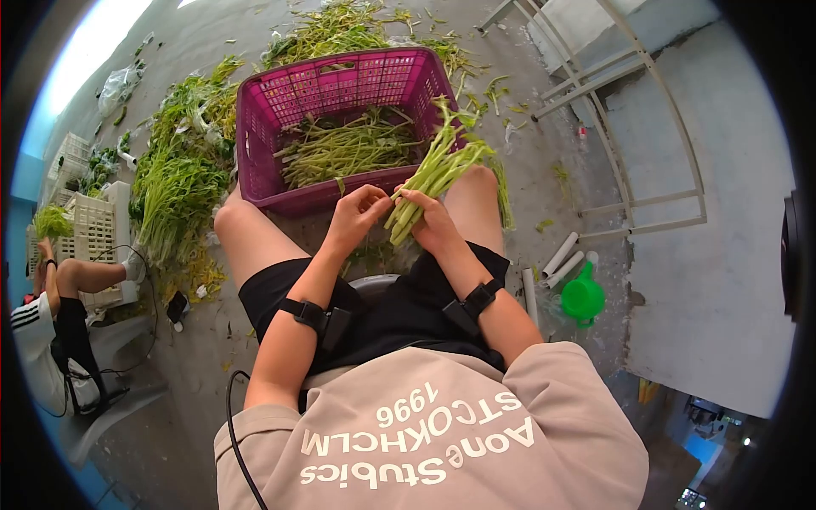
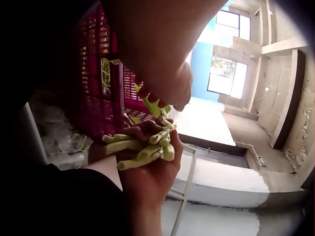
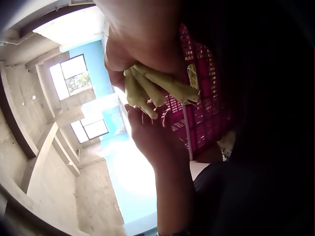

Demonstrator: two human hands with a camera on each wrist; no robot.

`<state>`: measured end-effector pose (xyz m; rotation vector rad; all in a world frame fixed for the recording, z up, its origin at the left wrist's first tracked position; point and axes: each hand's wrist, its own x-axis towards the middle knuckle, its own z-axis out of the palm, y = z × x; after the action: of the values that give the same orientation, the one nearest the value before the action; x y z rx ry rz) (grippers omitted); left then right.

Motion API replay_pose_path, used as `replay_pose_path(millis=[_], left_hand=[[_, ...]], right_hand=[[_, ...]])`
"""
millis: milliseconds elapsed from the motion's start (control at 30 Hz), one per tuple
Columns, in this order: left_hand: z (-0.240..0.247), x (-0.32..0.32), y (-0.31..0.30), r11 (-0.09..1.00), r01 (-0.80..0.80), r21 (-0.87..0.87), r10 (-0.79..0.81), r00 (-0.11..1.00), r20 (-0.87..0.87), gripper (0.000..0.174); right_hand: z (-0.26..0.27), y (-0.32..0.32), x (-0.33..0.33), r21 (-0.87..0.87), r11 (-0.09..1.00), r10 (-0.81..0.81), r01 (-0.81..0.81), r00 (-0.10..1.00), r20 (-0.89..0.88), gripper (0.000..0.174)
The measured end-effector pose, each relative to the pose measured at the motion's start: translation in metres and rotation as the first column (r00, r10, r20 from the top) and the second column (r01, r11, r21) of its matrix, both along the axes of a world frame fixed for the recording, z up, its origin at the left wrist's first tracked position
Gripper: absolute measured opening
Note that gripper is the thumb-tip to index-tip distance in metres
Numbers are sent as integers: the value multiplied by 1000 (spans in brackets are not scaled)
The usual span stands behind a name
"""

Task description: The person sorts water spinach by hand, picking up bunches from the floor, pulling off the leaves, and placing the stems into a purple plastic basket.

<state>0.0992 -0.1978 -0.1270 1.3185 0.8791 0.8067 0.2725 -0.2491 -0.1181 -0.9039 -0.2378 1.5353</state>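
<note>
A bunch of green stalks [image 1: 438, 166] is gripped near its cut ends by my right hand [image 1: 429, 223], above the near right side of the magenta crate [image 1: 289, 200]. My left hand [image 1: 359, 217] is beside it with fingers curled, their tips close to the cut ends. In the left wrist view, the right hand [image 2: 150, 182] cradles the stalks [image 2: 147, 151] while my left hand [image 2: 170, 86] hangs over them. In the right wrist view, the left hand [image 3: 160, 142] has its fingertips at the stalks [image 3: 152, 88]; whether it pinches one cannot be told.
More stalks [image 1: 348, 149] lie inside the crate. Leafy heaps [image 1: 178, 170] cover the floor at left and behind the crate. A metal frame [image 1: 612, 153] stands at right, near white pipes [image 1: 561, 255] and a green plastic object [image 1: 583, 297]. Another person [image 1: 64, 331] sits at far left.
</note>
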Motion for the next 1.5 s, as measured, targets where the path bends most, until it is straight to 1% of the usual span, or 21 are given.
replay_pose_path(millis=[67, 233, 333, 400, 433, 500, 600, 833, 933, 967, 1000, 1033, 1067, 1133, 1167, 1200, 1267, 1300, 1400, 1433, 1500], left_hand=[[5, 3, -4, 988, 96, 121, -80, 988, -131, 17], [5, 4, -3, 988, 81, 134, -65, 990, -121, 18], [3, 1, -3, 986, 118, 117, -95, 978, -183, 20], [1, 3, -3, 998, 65, -22, -64, 997, 32, 21], [-3, 2, -1, 998, 64, -22, -63, 997, 32, 21], [-12, 1, 3, 983, 125, -133, -105, 983, 152, 20], [-13, 1, 3, 983, 147, -109, -142, 988, 53, 20], [-15, 0, 3, 982, 167, -94, -164, 986, 38, 22], [-17, -3, 7, 963, 220, -157, -207, 974, 94, 28], [-12, -3, 7, 984, 102, -144, -95, 994, 55, 32], [-6, -3, 7, 992, -16, -126, 18, 1000, 17, 36], [2, -5, 8, 972, -15, -233, 26, 999, 45, 45], [1, -8, 8, 972, -13, -233, 24, 999, 45, 45], [2, -12, 7, 861, 238, -448, -152, 964, 220, 53], [2, -12, 4, 861, 238, -449, -151, 964, 220, 53], [3, -10, 1, 832, 315, -456, -185, 933, 307, 53], [8, -6, -5, 762, 468, -447, -240, 846, 476, 54], [10, -5, -6, 752, 432, -498, -193, 866, 461, 42], [9, -3, -4, 808, 305, -503, -52, 889, 456, 27], [12, -3, -3, 809, 305, -503, -51, 888, 456, 27], [20, -3, -1, 857, 139, -495, 172, 830, 531, 16]], right_hand=[[-8, 2, 1, -31, 1000, 2, -3, 1000, -24, 18], [0, 2, -2, 59, 998, -31, 28, 998, 54, 15], [5, 3, -5, 77, 996, -53, 47, 996, 71, 13], [7, 3, -6, 63, 996, -65, 62, 997, 51, 12], [6, 3, -5, 50, 996, -79, 77, 996, 32, 12], [4, 2, -4, 52, 996, -73, 72, 997, 14, 12], [-2, 3, -2, 68, 995, -67, 67, 998, -1, 12], [0, 3, -4, 71, 995, -68, 66, 997, 26, 15], [3, 1, -4, 37, 998, -47, 44, 996, 76, 15], [5, 1, -3, 38, 998, -46, 43, 996, 76, 15], [6, 1, -2, 19, 994, 96, -104, 965, 245, 15], [10, 1, -2, -25, 970, 232, -242, 886, 402, 15], [14, -1, -5, -25, 970, 230, -241, 886, 402, 15], [20, -5, -14, -88, 867, 461, -491, 721, 518, 16], [24, -5, -17, -154, 786, 583, -598, 637, 505, 23], [23, -7, -20, -153, 786, 584, -600, 636, 504, 23], [15, -10, -24, -120, 750, 624, -650, 637, 453, 44], [11, -10, -23, -132, 768, 621, -627, 677, 394, 57], [16, -10, -31, -60, 832, 535, -551, 770, 348, 47], [12, -8, -28, -60, 832, 536, -552, 769, 349, 47], [0, -1, -24, -63, 839, 544, -541, 836, 71, 49]])
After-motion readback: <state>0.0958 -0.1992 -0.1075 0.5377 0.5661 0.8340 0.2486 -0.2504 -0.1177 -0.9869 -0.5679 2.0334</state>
